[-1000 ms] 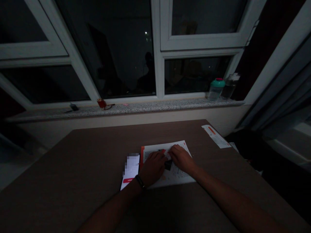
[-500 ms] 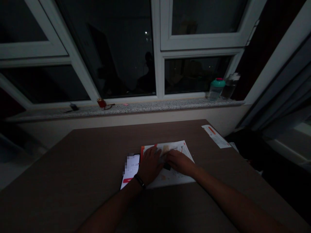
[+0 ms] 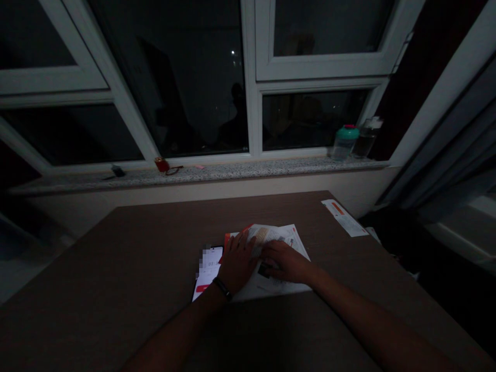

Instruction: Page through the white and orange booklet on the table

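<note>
Printed paper sheets [image 3: 289, 283], white with orange-red edging, lie on the dark brown table beneath both hands. My left hand [image 3: 239, 262] rests on the left part of the paper, palm down, fingers stretched out and slightly apart. On the paper's right part, my right hand [image 3: 287, 262] has its fingers bent inward, their tips close to the left hand. A small dark patch [image 3: 264, 270] shows under the right fingers; I cannot tell whether it is print or an object. A lit phone [image 3: 208, 269] lies just left of my left hand.
A white and orange paper strip [image 3: 344, 218] lies at the table's far right edge. On the granite windowsill [image 3: 240, 169] stand a teal-lidded bottle [image 3: 344, 142], a clear bottle [image 3: 366, 138] and a small red item [image 3: 161, 164]. The room is dim.
A paper layer with a red edge now sticks up past the sheet's top edge, above the left fingers. My right hand has shifted slightly, its fingers more bent.
</note>
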A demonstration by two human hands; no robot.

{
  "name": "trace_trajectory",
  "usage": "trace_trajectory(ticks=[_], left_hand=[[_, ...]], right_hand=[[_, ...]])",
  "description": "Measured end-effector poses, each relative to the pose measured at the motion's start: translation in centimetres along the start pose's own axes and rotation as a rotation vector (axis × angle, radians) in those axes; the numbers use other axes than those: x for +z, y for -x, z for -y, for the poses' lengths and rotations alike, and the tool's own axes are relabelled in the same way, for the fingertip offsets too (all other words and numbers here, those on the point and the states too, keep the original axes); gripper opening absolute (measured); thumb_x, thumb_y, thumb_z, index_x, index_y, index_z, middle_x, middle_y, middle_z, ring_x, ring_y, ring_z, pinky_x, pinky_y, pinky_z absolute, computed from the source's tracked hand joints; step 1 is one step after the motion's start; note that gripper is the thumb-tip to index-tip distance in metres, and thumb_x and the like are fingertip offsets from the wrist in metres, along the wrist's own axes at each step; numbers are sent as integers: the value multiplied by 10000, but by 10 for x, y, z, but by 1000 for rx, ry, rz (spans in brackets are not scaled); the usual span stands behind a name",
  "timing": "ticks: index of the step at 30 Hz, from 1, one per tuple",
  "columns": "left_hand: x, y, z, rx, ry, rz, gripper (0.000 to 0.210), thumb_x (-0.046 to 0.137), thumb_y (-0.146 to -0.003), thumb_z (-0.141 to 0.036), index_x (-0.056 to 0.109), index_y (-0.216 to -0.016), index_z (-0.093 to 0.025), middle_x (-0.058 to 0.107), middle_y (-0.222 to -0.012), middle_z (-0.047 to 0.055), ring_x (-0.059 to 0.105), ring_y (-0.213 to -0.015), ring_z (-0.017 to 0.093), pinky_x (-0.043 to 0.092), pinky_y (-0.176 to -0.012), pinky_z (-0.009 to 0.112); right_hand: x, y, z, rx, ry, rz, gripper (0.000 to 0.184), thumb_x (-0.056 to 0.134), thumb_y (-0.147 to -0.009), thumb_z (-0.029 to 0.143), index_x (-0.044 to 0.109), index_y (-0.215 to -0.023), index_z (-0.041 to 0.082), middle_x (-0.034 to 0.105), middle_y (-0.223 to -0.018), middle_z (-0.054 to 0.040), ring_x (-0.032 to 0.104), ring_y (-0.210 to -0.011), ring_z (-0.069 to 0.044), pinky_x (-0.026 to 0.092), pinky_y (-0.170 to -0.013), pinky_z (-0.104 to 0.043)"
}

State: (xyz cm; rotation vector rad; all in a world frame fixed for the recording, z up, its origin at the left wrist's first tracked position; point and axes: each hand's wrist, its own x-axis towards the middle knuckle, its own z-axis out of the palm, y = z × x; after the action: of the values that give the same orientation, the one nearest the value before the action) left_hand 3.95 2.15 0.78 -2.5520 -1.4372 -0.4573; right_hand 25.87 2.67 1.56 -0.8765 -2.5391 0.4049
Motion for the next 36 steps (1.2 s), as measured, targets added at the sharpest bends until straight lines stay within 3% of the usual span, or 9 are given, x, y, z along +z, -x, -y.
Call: trace_trajectory(ticks=[5, 9, 17, 24, 31, 36], left_hand=[[-5, -1, -4, -25, 0, 25, 487, 571, -922, -361, 476, -1345, -137, 531, -1290, 157, 455, -1237, 324, 306, -1096, 509], [-3, -1, -4, 4, 52, 50, 456, 558, -932, -308, 461, -1360, -181, 551, -1247, 112, 486, -1194, 284, 296, -1103, 489], [0, 2, -3, 32, 160, 102, 347, 528, -946, -260, 507, -1288, -203, 497, -1364, 109, 451, -1261, 270, 356, -1070, 458], [-2, 3, -4, 10, 157, 119, 371, 575, -921, -297, 515, -1278, -216, 500, -1357, 105, 456, -1246, 290, 362, -1058, 471], [-7, 1, -7, -77, 119, 99, 229, 535, -948, -329, 566, -1112, -173, 553, -1224, 125, 506, -1152, 289, 386, -1013, 470], [-7, 2, -5, -127, 92, 94, 216, 543, -931, -291, 564, -1108, -170, 559, -1218, 121, 510, -1145, 289, 397, -998, 471]], right_hand=[[3, 0, -1, 31, -16, -22, 412, 729, -802, 327, 608, -1181, 217, 604, -1185, -92, 523, -1132, -262, 394, -997, -399], [5, 1, -1, 53, 6, -35, 494, 742, -789, 334, 580, -1240, 215, 594, -1225, -98, 510, -1155, -268, 376, -1013, -408], [5, -1, -1, 69, 105, -5, 198, 553, -930, 247, 633, -1104, 200, 630, -1072, -82, 536, -1054, -223, 402, -913, -360], [6, -3, -5, 182, 191, -86, 155, 545, -907, 172, 648, -1022, 171, 606, -1006, -80, 515, -969, -222, 398, -860, -351], [5, 0, -14, 317, 244, -161, 184, 531, -920, 195, 657, -1052, 176, 600, -981, -81, 517, -974, -229, 401, -851, -350], [1, 1, -19, 393, 276, -189, 179, 518, -912, 185, 661, -1019, 170, 610, -974, -83, 529, -980, -225, 397, -887, -343]])
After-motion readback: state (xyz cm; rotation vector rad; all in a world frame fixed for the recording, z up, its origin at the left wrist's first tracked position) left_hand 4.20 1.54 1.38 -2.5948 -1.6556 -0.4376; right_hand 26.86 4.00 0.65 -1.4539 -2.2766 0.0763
